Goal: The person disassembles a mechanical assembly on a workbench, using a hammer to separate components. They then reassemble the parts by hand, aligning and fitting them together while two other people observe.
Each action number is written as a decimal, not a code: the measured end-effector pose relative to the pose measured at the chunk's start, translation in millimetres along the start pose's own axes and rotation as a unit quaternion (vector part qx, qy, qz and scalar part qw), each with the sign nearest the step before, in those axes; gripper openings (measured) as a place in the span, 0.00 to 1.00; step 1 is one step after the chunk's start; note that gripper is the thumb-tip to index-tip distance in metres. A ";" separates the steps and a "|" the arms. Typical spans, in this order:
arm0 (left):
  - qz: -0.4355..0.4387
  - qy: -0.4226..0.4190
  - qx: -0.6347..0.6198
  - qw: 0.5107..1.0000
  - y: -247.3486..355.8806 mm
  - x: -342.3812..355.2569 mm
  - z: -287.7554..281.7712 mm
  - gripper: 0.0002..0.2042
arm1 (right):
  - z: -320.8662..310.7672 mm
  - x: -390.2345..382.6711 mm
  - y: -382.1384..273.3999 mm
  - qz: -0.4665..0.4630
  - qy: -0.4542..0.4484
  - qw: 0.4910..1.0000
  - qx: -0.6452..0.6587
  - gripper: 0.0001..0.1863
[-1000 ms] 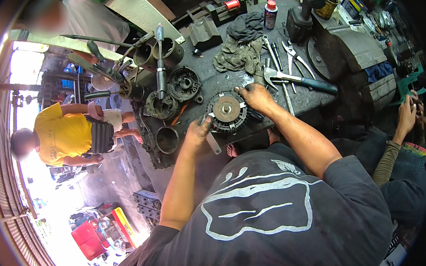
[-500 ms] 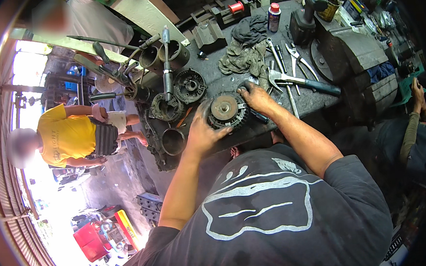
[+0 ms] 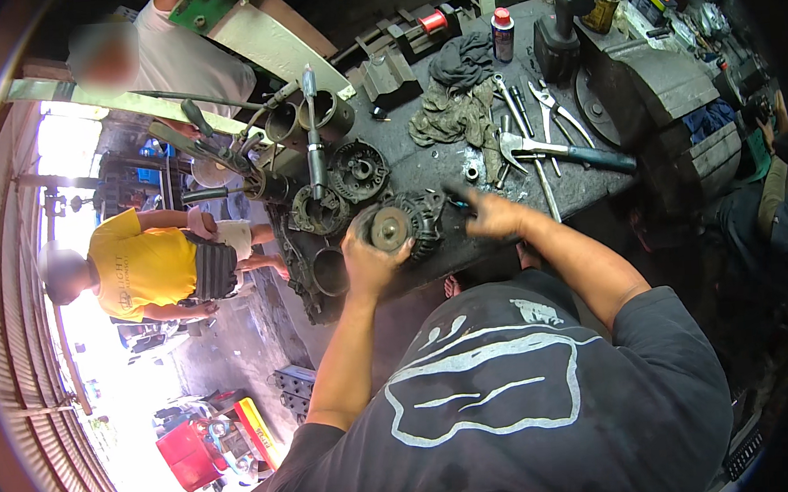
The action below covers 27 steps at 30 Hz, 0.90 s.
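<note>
My left hand is wrapped around the round, worn metal pulley of an alternator. The alternator lies tilted near the bench's front edge, its dark finned housing turned to the right. Just right of it, apart from the housing, is my right hand. Its forefinger is stretched out and the thumb stands apart; the fingertips look blackened. A small dark and blue item shows by those fingers, too unclear to name. Behind the alternator are a round metal housing and a ring-shaped part.
A hammer, pliers and a wrench lie to the right. Farther back are rags, a spray can and a cordless drill. A person in yellow stands at left.
The alternator has tipped over, its pulley now turned toward the left. My left hand has shifted onto the pulley. My right hand has come off the housing and moved slightly right and nearer.
</note>
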<state>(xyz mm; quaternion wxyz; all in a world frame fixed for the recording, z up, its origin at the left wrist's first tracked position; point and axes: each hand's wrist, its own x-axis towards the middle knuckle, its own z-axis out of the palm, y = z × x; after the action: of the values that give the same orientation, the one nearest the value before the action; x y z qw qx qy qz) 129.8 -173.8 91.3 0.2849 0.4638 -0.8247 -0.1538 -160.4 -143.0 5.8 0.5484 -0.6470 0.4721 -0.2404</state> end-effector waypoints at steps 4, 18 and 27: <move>-0.051 0.034 -0.055 0.997 -5.4 -19.0 3.5 0.31 | 55.3 4.7 7.8 -0.090 0.037 0.960 -0.262 0.64; -0.310 -0.048 -0.275 0.909 -48.5 -59.7 58.5 0.26 | 17.3 12.0 -22.1 -0.012 -0.044 0.996 -0.083 0.64; -0.194 -0.057 -0.159 0.966 -112.9 -45.8 102.3 0.33 | 29.6 35.6 -28.7 0.009 0.027 0.969 -0.245 0.63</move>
<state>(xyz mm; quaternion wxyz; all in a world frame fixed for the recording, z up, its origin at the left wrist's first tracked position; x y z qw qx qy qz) 162.2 -194.8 -63.0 0.2723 0.5543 -0.6987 -0.3611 -110.3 -161.2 16.9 0.3622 -0.7505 0.5374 -0.1298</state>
